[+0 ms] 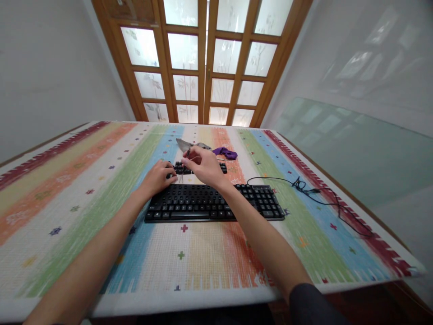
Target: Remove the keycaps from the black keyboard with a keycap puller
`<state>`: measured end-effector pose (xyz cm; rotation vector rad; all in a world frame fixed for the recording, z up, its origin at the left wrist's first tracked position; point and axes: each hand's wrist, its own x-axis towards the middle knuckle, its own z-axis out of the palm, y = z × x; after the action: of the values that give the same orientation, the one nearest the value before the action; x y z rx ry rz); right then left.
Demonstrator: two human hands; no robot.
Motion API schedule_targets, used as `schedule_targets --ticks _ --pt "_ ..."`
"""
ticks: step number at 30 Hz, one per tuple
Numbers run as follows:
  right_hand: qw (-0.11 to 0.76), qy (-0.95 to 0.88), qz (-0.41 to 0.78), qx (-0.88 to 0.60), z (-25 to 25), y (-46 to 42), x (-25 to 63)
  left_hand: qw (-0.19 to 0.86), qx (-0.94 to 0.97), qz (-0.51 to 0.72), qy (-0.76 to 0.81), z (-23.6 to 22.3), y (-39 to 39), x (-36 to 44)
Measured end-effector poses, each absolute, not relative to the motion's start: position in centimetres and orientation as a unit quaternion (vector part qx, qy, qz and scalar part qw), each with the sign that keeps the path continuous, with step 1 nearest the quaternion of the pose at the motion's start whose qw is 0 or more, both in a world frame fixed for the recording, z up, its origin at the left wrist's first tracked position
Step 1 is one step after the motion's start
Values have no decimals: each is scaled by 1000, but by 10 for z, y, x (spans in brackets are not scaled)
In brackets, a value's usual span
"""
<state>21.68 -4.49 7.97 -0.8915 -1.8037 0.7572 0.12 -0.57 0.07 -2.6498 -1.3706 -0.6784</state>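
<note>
A black keyboard (192, 213) lies in front of me, with its upper left rows stripped to small switch stubs and its lower rows and number pad still capped. Behind it, loose black keycaps (222, 168) sit in rows on the cloth. My right hand (204, 166) is raised over the gap between them, thumb and fingers pinching a thin wire tool (183, 170) that looks like a keycap puller. To its left, my left hand (159, 177) rests by the keyboard's upper left corner, fingers curled toward the thumb. Something small and dark shows between them, too small to tell.
A grey cloth item (183, 144) and a crumpled purple cloth (226, 153) lie beyond the keycaps. The keyboard's black cable (324, 203) trails in a tangle toward the right edge. A striped tablecloth (84, 212) covers the table; paned wooden doors (203, 67) stand behind.
</note>
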Motion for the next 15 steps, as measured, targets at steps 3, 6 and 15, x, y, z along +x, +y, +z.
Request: schedule_targets --ticks 3,6,15 --pt "476 -740 308 -362 79 -45 216 54 -858 -222 -459 -1 -5 1" --pt "476 -743 303 -359 77 -45 215 60 -854 -222 -467 -1 -5 0" --pt "470 -743 302 -369 77 -46 215 63 -840 -236 -484 -5 -6 -1"
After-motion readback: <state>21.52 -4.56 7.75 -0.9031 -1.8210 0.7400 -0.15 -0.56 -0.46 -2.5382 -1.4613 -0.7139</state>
